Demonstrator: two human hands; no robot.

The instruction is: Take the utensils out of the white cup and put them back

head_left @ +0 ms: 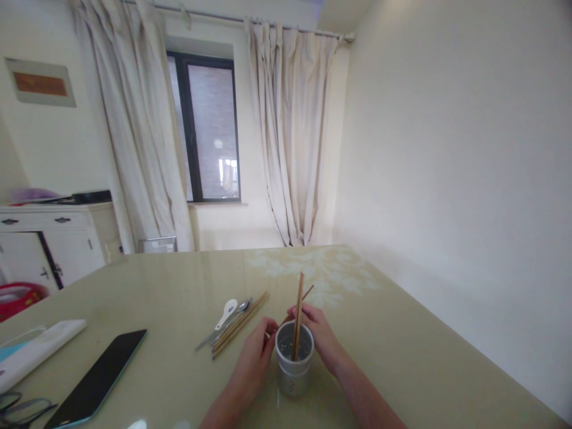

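In front of me a grey cup (294,378) stands upright on the table, with a pair of wooden chopsticks (299,310) leaning inside it. Just behind its rim, another chopstick (308,292) slants up to the right between my hands; it could be more than one. My right hand (315,325) is closed around the upper part of it, beside the cup. At the lower end, my left hand (259,342) pinches it, left of the cup; the fingertips are partly hidden. Left of that hand lie more chopsticks (241,325), a white spoon (226,313) and metal spoons (243,306).
A black tablet-like device (100,378) lies on the left of the table (179,298), near a white power strip (42,351) and dark-handled scissors (27,408). A wall (469,208) runs along the right edge. A white cabinet (67,244) stands at the far left.
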